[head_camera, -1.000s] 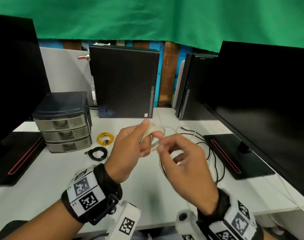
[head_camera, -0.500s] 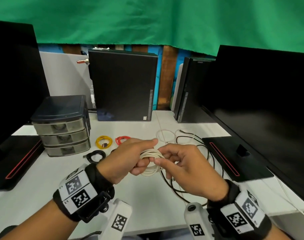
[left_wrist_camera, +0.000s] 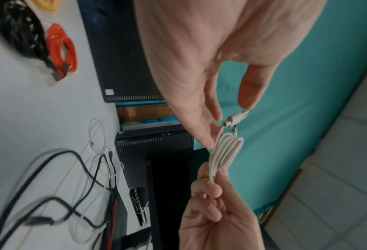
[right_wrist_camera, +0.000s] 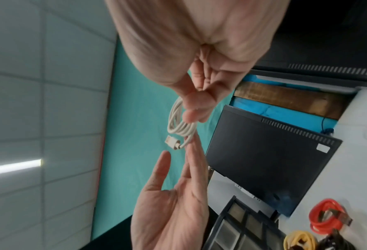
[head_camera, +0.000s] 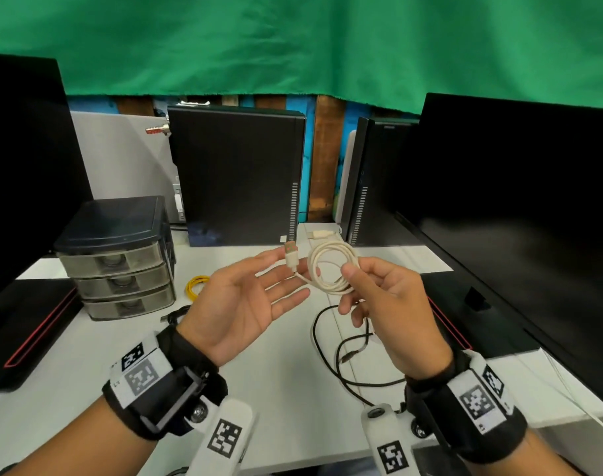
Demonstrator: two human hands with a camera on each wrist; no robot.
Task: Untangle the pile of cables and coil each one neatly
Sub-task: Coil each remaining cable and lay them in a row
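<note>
**White cable coiled, held off the surface**

The white cable (head_camera: 332, 269) hangs in a tidy coil, pinched by the right hand (head_camera: 392, 314), likely so the loops keep their shape. The left hand (head_camera: 240, 304) lies spread beside its plug. Black cables (head_camera: 344, 352) sprawl loose on the surface (head_camera: 282, 400) below.

The head view is evenly and fairly brightly lit from above, with only faint soft shadows on the white desk (head_camera: 286, 379), and its wide lens bows the monitor (head_camera: 519, 214) at the right edge. Both wrist views are softer: motion blur smears the black cables (left_wrist_camera: 49, 203) at lower left, and a ceiling light strip (right_wrist_camera: 13, 166) glares at mid left.
</note>
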